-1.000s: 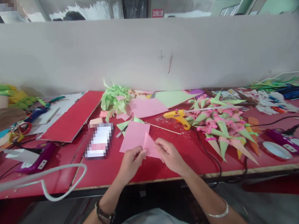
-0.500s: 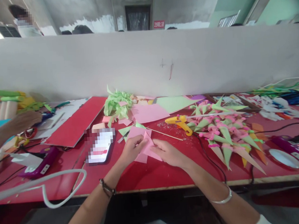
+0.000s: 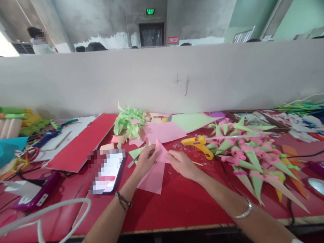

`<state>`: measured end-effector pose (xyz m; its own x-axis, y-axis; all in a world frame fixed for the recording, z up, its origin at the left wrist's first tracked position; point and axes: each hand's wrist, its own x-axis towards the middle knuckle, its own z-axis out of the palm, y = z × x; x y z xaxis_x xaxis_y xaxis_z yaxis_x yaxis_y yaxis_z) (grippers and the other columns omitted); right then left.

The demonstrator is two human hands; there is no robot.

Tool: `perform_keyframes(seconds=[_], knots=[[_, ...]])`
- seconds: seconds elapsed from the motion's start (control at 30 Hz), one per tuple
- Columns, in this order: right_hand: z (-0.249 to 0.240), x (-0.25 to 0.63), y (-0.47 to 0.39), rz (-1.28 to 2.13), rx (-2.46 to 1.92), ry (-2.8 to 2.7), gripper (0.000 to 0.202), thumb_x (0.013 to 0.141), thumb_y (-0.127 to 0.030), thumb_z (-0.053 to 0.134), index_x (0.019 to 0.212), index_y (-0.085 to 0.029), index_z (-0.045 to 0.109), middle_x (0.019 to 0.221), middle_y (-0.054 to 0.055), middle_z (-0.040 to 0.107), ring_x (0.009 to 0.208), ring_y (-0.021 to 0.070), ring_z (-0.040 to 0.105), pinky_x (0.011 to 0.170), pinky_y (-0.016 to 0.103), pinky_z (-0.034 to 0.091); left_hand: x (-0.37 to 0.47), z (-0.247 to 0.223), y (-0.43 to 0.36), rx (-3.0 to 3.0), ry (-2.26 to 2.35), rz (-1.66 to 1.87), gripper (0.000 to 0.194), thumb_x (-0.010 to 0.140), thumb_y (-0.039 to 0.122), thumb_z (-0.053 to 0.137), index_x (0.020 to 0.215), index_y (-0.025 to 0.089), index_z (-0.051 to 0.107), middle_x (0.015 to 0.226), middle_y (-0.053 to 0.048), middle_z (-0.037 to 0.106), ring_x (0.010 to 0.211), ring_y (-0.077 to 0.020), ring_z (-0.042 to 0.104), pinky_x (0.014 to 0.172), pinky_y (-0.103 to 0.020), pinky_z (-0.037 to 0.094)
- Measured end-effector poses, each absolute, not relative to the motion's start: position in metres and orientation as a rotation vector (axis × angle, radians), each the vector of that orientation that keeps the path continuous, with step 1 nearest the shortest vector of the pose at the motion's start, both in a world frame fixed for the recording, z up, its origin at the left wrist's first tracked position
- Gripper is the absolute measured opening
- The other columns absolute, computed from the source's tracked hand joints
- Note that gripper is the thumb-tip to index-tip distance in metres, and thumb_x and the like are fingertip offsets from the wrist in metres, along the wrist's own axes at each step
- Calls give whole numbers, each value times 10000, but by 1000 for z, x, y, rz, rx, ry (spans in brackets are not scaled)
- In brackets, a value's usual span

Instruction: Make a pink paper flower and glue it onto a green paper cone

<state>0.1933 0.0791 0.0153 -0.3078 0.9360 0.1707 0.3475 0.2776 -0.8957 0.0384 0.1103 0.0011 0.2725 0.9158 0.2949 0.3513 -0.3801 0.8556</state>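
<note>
A folded piece of pink paper (image 3: 162, 153) is pinched between my two hands over the middle of the red table (image 3: 184, 208). My left hand (image 3: 146, 161) grips its left side, fingers closed. On the right side, my right hand (image 3: 185, 165) holds it between thumb and fingers. Beneath them lies a flat pink sheet (image 3: 152, 179) on the tabletop. A yellow hot glue gun (image 3: 198, 145) rests to the right of my hands. Beyond it is a pile of green and pink paper cones (image 3: 241, 149).
A phone (image 3: 109, 171) lies left of my hands, near a long red board (image 3: 83, 143). Green crumpled paper (image 3: 130, 123) and a pink sheet (image 3: 165, 131) are at the back. Purple power strips (image 3: 39, 193) with cables sit at both sides. A white partition (image 3: 120, 80) closes the far edge.
My hands have lifted the folded pink paper away from the sheet below, which now shows more. A co-worker's hand at the far left has gone out of view. The camera view has tilted up.
</note>
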Motion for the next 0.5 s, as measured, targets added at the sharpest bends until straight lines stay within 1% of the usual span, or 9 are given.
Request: perform_keyframes(seconds=[0.1, 0.17, 0.2, 0.23, 0.27, 0.3, 0.33, 0.37, 0.5], knots=[[5, 192, 85, 1001, -1163, -1812, 305, 856, -340, 345, 584, -200, 355, 359, -90, 332, 325, 68, 334, 381, 194, 269, 36, -2, 108, 1874, 1136, 1027, 340, 813, 376, 406, 544, 173, 365, 441, 67, 409, 422, -67, 401, 462, -194, 314], [-2, 193, 87, 971, -1146, -1810, 211, 852, -323, 367, 710, -185, 441, 424, -75, 417, 378, 84, 409, 428, 202, 338, 34, -3, 107, 1868, 1154, 1016, 363, 822, 371, 396, 522, 170, 363, 440, 57, 429, 432, -69, 416, 481, -197, 320], [-5, 195, 87, 924, -1123, -1815, 149, 838, -310, 404, 832, -176, 468, 515, -50, 495, 454, 98, 474, 483, 216, 386, 34, -4, 106, 1864, 1163, 1009, 370, 826, 370, 390, 517, 169, 361, 441, 55, 430, 434, -68, 416, 484, -197, 319], [-7, 197, 87, 859, -1092, -1837, 202, 813, -298, 456, 970, -171, 456, 657, -11, 565, 574, 119, 535, 566, 242, 427, 33, -4, 106, 1859, 1168, 997, 373, 828, 371, 386, 516, 169, 357, 437, 56, 424, 430, -67, 410, 480, -197, 315], [-8, 200, 86, 784, -1054, -1882, 345, 779, -288, 513, 1089, -177, 412, 830, 34, 591, 726, 146, 562, 666, 277, 444, 32, -5, 106, 1854, 1168, 977, 372, 827, 374, 387, 518, 170, 354, 431, 59, 417, 421, -66, 401, 470, -196, 308], [-8, 203, 85, 711, -1015, -1946, 473, 746, -280, 562, 1167, -190, 368, 982, 68, 567, 865, 172, 546, 756, 311, 434, 32, -5, 106, 1851, 1162, 951, 369, 824, 379, 392, 521, 172, 352, 422, 62, 411, 409, -66, 391, 456, -195, 298], [-8, 205, 84, 654, -980, -2021, 536, 722, -275, 591, 1198, -204, 356, 1073, 85, 529, 959, 193, 513, 815, 336, 415, 31, -5, 106, 1850, 1151, 920, 365, 820, 384, 396, 525, 173, 353, 412, 65, 407, 396, -65, 382, 441, -194, 289], [-7, 207, 83, 621, -955, -2091, 534, 713, -271, 602, 1194, -216, 377, 1109, 89, 507, 1005, 205, 488, 844, 350, 402, 31, -5, 107, 1850, 1140, 891, 360, 818, 387, 396, 531, 175, 356, 405, 67, 404, 386, -66, 375, 431, -195, 281], [-3, 211, 82, 603, -907, -2166, 344, 761, -231, 541, 1100, -221, 479, 1056, 73, 527, 1006, 195, 480, 868, 351, 392, 31, -4, 108, 1860, 1138, 856, 348, 826, 368, 364, 539, 173, 357, 429, 69, 385, 409, -68, 351, 443, -201, 263]])
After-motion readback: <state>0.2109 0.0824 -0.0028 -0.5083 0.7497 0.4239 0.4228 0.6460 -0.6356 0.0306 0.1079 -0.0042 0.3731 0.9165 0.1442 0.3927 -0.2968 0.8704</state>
